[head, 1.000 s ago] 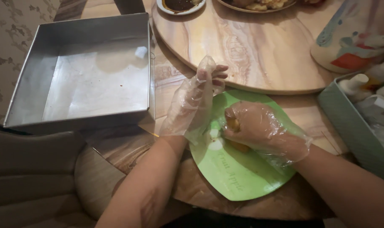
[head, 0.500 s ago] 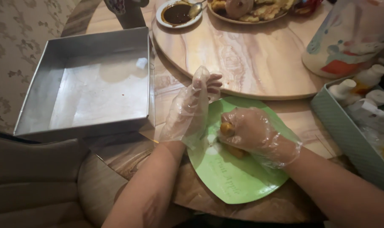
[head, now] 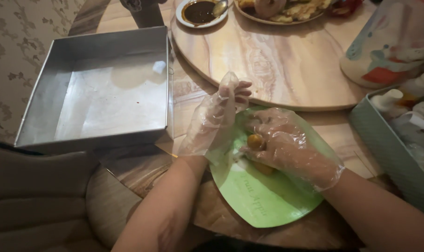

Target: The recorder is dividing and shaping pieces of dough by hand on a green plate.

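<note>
A pale printed bag point(head: 394, 42) with red and teal patches stands at the far right; just below it, white-capped bottles point(head: 410, 100) fill a teal tray point(head: 384, 140). No screens or signs.

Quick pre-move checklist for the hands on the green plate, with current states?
1. Both hands gloved: ok, clear plastic on left hand and right hand.
2. Yellow ball in right grip: ok, fingers curl around it.
3. Left hand free: ok, open, resting at the green plate edge.
4. Plate fully on the table: cannot tell, near edge hidden.
5. Metal tray empty: ok, apart from small specks.
6. Ball shape finished: cannot tell, mostly covered.
</note>
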